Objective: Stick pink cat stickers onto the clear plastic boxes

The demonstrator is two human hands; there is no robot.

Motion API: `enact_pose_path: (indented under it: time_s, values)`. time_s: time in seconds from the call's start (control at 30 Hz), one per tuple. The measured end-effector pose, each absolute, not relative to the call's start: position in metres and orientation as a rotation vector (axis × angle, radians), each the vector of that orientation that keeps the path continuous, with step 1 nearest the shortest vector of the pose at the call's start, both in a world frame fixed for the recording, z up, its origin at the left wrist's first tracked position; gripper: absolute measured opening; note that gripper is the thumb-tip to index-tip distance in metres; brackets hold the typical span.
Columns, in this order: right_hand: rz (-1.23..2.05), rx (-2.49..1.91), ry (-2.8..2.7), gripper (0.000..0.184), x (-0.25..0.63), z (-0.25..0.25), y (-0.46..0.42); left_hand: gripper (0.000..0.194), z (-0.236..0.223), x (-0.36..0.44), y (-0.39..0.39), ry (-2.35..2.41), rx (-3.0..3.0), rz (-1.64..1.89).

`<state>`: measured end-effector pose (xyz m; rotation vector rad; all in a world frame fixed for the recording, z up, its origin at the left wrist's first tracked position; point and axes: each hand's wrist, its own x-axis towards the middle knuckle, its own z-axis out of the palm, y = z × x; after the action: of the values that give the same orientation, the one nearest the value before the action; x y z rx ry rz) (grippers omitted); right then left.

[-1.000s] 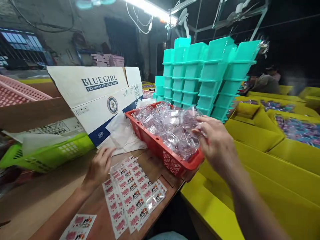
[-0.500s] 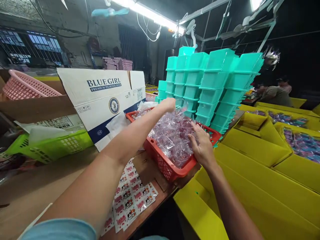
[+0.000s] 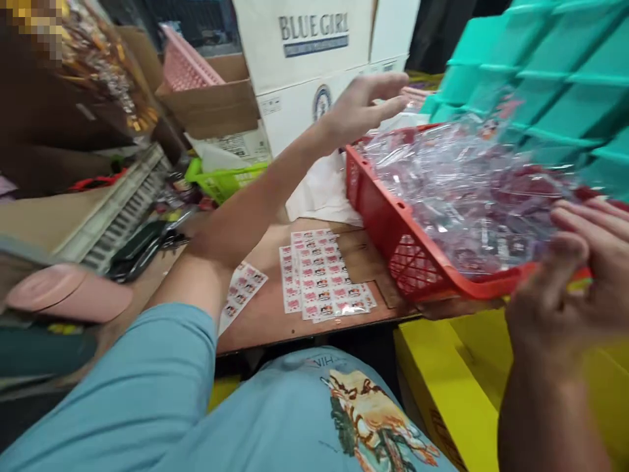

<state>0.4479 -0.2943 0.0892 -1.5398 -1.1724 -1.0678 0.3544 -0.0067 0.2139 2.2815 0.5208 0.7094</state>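
Note:
A red plastic basket (image 3: pixel 378 203) sits on the table, heaped with clear plastic pieces (image 3: pixel 452 190); some show pink and printed parts. My left hand (image 3: pixel 366 105) is raised just left of the basket's far end, fingers stretched out and holding nothing. My right hand (image 3: pixel 574 282) is at the basket's near right corner, its fingers extended over the edge of the heap. It is slightly blurred, and whether it touches the rim I cannot tell. Several sticker sheets (image 3: pixel 319 282) with pink and cat prints lie on the table left of the basket.
A white carton (image 3: pixel 304 72) stands behind, with a green basket (image 3: pixel 230 183) and pink basket (image 3: pixel 191 65) to its left. Teal bins (image 3: pixel 540 92) are stacked behind the red basket. Yellow boxes (image 3: pixel 452 380) stand below right. A pink bottle-like object (image 3: pixel 69 292) lies far left.
My view has turned left and downward. The left hand has drawn back from over the clear pieces to the left of the basket; the right hand stays by its right end.

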Motion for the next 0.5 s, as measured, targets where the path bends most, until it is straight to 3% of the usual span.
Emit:
enact_pose_path:
  time_s: [0.07,0.13,0.27,0.37,0.5]
  values:
    - [-0.895,-1.473,-1.321,0.040,0.406,0.077,-0.287,0.046,0.190,0.274,0.007,0.376,2.264,0.769]
    - [-0.611,-1.393,-1.614,0.044,0.367,0.062,-0.268,0.036,0.153,0.185,0.013,0.578,2.238,0.898]
    - [-0.132,-1.261,-2.033,0.021,0.305,0.033,-0.201,0.027,0.045,0.044,-0.016,1.141,2.316,0.833]
    - [0.086,-1.274,-2.181,0.022,0.274,0.014,-0.145,0.040,-0.031,0.021,-0.068,1.453,2.326,0.497]
    - [0.149,-1.215,-2.375,0.025,0.245,-0.013,-0.090,0.055,-0.075,0.073,-0.129,1.565,2.207,0.739]
